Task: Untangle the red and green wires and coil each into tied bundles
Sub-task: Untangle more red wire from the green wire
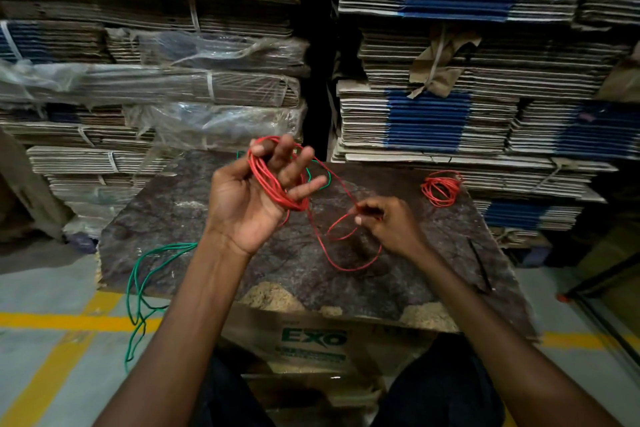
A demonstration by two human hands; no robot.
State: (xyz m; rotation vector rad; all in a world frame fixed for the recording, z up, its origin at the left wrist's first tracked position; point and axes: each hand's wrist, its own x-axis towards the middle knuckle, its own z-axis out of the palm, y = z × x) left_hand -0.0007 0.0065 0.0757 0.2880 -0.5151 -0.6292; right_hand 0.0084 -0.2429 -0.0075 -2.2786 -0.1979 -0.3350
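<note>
- My left hand [249,198] has the red coil [277,184] looped round its spread fingers, mid frame. That grip holds the coil loosely.
- My right hand [384,222] pinches the loose red wire [346,263], just right of center.
- I think I should feed the slack round slowly and keep each loop the same size, flat beside the last.
- The loose tail curls on the bench [194,218] and could snag or twist.
- A green wire [138,288] hangs off the bench at lower left. A bit of it lies behind the coil, so it may catch.
- A small red bundle [441,189] sits at the right.
- Cardboard stacks [450,45] fill the top.
</note>
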